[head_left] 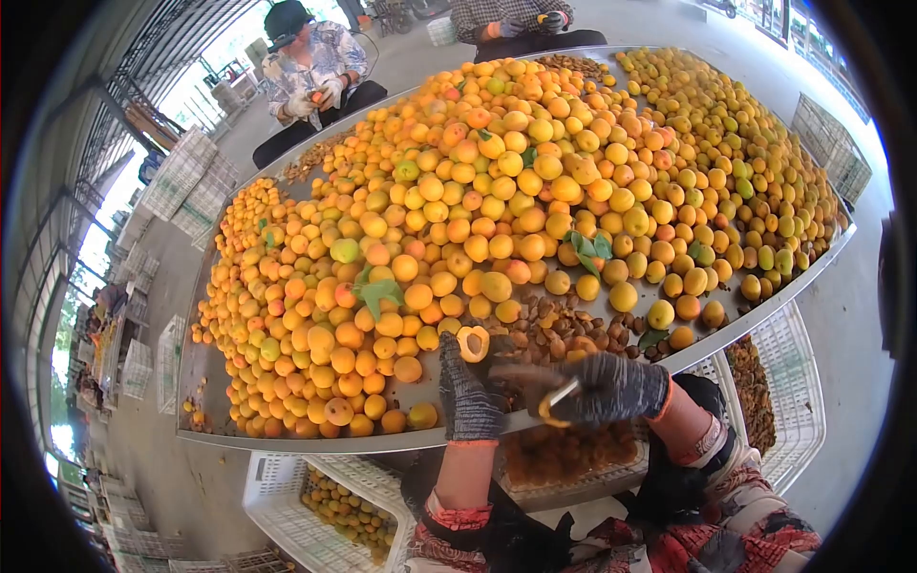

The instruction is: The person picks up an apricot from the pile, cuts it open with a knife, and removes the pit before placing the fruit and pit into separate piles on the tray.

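My left hand (468, 387), in a dark knit glove, holds up a pitted apricot half (473, 343) at the near edge of the metal table (315, 441). In a matching glove, my right hand (611, 387) grips a small knife (557, 396) together with another apricot half, just right of the left hand. A large heap of whole apricots (497, 181) covers the table in front of both hands. A pile of brown pits (564, 329) lies just beyond my fingers.
White plastic crates hold fruit below the table: one with apricot halves (564, 458) by my knees, one at lower left (334, 511), one at right (774, 392). Two seated people (310, 72) (521, 19) work at the far side. Stacked empty crates (191, 181) stand at left.
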A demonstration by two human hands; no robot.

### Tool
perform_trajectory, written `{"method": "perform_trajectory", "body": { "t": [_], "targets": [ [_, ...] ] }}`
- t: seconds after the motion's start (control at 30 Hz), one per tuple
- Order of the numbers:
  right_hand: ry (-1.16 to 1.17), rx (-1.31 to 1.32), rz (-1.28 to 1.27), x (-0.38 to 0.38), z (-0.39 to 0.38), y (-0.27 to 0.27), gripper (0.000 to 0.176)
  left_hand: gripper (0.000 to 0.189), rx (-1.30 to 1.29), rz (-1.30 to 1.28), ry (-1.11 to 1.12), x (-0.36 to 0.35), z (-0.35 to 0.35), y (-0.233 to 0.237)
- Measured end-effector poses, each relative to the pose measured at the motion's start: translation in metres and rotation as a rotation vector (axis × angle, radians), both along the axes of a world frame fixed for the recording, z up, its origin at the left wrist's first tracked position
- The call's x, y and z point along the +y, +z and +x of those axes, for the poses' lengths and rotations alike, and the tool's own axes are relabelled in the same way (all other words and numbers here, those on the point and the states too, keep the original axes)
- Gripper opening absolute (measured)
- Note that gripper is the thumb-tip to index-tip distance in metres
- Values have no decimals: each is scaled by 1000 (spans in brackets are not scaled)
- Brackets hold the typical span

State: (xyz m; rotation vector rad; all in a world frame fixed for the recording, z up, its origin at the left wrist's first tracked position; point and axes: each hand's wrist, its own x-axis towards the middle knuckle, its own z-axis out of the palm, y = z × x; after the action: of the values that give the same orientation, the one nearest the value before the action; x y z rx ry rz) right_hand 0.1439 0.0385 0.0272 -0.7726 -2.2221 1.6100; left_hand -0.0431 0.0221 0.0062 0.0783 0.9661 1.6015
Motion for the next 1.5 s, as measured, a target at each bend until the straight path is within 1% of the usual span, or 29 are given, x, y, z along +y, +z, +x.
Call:
{"method": "perform_trajectory", "body": {
  "t": [0.1, 0.13, 0.17, 0.2, 0.23, 0.27, 0.3, 0.33, 0.4, 0.53, 0.63, 0.73, 0.8, 0.83, 0.9, 0.93, 1.0, 1.03, 1.07, 1.1, 1.13, 1.17, 1.2, 1.23, 1.3, 1.33, 1.4, 1.47, 1.5],
  "targets": [
    [-23, -149, 92, -16, 0, 16, 31, 44, -67, 65, -145, -2, -5, -2],
    [-98, -99, 197, -13, -1, 4, 29, 44, -68, 65, -143, -1, -5, -10],
    [-98, -100, 196, -9, -2, -3, 29, 40, 200, 90, -191, 1, -5, -20],
    [-250, 219, 15, -3, -4, -6, 30, 37, 468, 116, -239, 2, -4, -26],
    [-399, 537, -166, 3, -6, -4, 30, 37, 467, 118, -242, 1, 1, -19],
    [-401, 536, -163, 7, -12, 2, 30, 36, 157, 109, -174, -3, 7, -5],
    [-567, 758, -253, 12, -22, 10, 31, 34, -151, 97, -104, -4, 12, 2],
    [-731, 981, -345, 16, -33, 18, 31, 34, -151, 98, -107, -5, 13, -2],
    [-812, 1054, -349, 18, -49, 33, 31, 37, 961, 279, -290, -6, 13, -23],
    [-930, 1149, -295, 20, -70, 26, 32, 42, 931, 168, -263, 7, 17, -60],
    [-944, 1189, -264, 22, -74, 9, 34, 46, 1034, 241, -396, 8, 16, -63],
    [-841, 1163, -186, 17, -76, 4, 33, 43, 848, 212, -322, 2, 24, -45],
    [-974, 1280, -427, 14, -83, 0, 30, 39, 312, 107, -222, -6, 31, -30],
    [-976, 1281, -426, 16, -87, -3, 30, 39, 312, 107, -225, -4, 31, -38],
    [-1059, 1189, -179, 19, -92, -7, 28, 35, 1347, 205, -62, 1, 29, -62],
    [-1061, 1189, -180, 20, -91, -5, 28, 35, 1347, 204, -64, 3, 29, -69],
    [-1033, 1330, -334, 28, -85, 3, 28, 35, 995, 114, -73, 6, 30, -66],
    [-1033, 1332, -331, 34, -84, -2, 28, 35, 996, 117, -74, 5, 29, -62],
    [-1078, 1371, -493, 40, -84, -7, 25, 34, 420, 25, -63, 3, 30, -40],
    [-1121, 1402, -658, 44, -83, -10, 23, 46, -157, -66, -49, 2, 31, -29],
    [-1177, 1423, -699, 42, -89, -13, 21, 46, -160, -67, -49, 5, 31, -53],
    [-1176, 1425, -700, 39, -89, -7, 21, 35, 449, 58, 21, 11, 30, -97],
    [-1183, 1391, -676, 35, -89, -1, 21, 37, 1062, 187, 93, 15, 28, -120],
    [-1192, 1357, -655, 33, -90, 1, 21, 37, 1070, 186, 90, 15, 28, -104],
    [-1148, 1369, -640, 36, -88, -3, 21, 36, -29, 22, 54, 17, 36, -57],
    [-1109, 1381, -622, 38, -85, -5, 21, 36, -29, 23, 54, 15, 32, -64],
    [-1074, 1404, -599, 44, -78, -7, 22, 36, 909, 69, -165, 9, 24, -77],
    [-1033, 1419, -583, 46, -67, -6, 23, 41, 874, -24, -208, 7, 20, -76],
    [-923, 1254, -493, 44, -60, -1, 23, 61, 842, -117, -256, 5, 18, -66]
  ]
}}
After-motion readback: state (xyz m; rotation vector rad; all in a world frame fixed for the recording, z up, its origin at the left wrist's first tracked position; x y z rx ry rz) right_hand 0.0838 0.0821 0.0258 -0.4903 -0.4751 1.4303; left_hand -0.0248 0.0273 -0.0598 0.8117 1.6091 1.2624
